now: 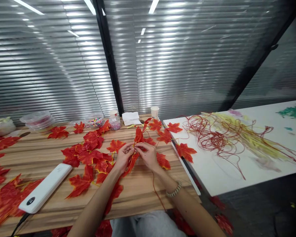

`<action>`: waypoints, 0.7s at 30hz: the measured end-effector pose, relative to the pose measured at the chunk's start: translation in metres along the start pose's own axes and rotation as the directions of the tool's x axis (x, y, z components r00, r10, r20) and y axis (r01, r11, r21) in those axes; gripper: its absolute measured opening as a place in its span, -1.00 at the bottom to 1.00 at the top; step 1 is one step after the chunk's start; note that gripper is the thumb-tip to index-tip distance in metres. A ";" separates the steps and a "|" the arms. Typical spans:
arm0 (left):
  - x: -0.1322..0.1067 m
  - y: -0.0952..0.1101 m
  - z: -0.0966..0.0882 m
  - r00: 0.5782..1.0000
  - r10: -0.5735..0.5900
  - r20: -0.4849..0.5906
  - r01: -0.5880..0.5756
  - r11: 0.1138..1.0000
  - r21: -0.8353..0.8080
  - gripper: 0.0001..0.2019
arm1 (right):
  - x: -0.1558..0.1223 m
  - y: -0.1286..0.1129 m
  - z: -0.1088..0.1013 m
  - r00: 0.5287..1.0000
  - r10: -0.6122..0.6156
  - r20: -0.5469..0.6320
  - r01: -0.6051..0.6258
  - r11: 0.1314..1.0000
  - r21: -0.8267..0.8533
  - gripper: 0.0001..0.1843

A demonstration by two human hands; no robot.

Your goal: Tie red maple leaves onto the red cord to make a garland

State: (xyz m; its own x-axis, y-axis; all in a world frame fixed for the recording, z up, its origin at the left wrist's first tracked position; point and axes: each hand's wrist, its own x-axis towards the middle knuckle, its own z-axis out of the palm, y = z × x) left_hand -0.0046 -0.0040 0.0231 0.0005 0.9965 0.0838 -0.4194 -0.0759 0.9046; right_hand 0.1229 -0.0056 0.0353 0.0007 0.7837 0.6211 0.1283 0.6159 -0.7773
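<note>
My left hand (125,156) and my right hand (147,154) meet over the wooden table, fingertips pinched close together. Between them is a red artificial maple leaf (138,134), held near its stem and standing upright above the fingers. Another red leaf (131,164) hangs below the fingertips. A thin reddish-brown cord (158,192) trails down past my right wrist to the table's front edge. The exact spot where leaf stem and cord meet is hidden by the fingers. Loose red leaves (92,157) lie in a heap left of my left hand, and more (165,136) lie to the right.
A white power bank (46,187) with a black cable lies at left. Tubs of beads (95,120), paper cups (155,112) and white tissue (131,118) stand along the back. On the white table (222,186) at right lie tangled red cord (212,138) and yellow strips (246,138).
</note>
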 end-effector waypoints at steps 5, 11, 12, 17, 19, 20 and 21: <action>-0.001 0.002 0.002 1.000 0.002 -0.017 -0.002 1.000 -0.002 -0.65 | 0.001 0.002 0.000 1.000 0.015 0.001 -0.015 1.000 0.017 -0.89; 0.000 0.000 0.002 1.000 -0.009 -0.008 0.009 1.000 -0.004 -0.65 | 0.001 0.004 0.002 0.991 0.133 -0.006 -0.131 0.984 0.118 -0.91; -0.001 0.000 0.001 1.000 -0.013 -0.004 0.013 1.000 -0.002 -0.65 | 0.001 0.004 0.003 0.988 0.157 -0.003 -0.155 0.978 0.141 -0.91; -0.003 0.003 0.002 0.999 -0.036 0.041 0.035 0.999 0.016 -0.66 | -0.001 0.011 0.007 0.961 0.274 0.027 -0.271 0.924 0.269 -0.90; -0.002 0.005 0.002 0.998 -0.041 0.044 0.040 0.999 0.018 -0.64 | -0.001 0.013 0.008 0.955 0.294 0.029 -0.290 0.911 0.294 -0.89; -0.001 0.005 0.001 0.998 -0.043 0.048 0.042 0.999 0.025 -0.63 | -0.001 0.013 0.009 0.953 0.301 0.031 -0.296 0.906 0.302 -0.89; 0.001 0.005 0.000 0.998 -0.043 0.054 0.042 0.999 0.034 -0.63 | -0.001 0.013 0.009 0.951 0.306 0.034 -0.301 0.902 0.308 -0.89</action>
State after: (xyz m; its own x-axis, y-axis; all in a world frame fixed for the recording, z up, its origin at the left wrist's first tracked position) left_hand -0.0065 -0.0037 0.0278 0.0676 0.9955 0.0668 -0.3884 -0.0354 0.9208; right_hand 0.1155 0.0024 0.0239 0.0067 0.9369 0.3495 -0.1898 0.3444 -0.9194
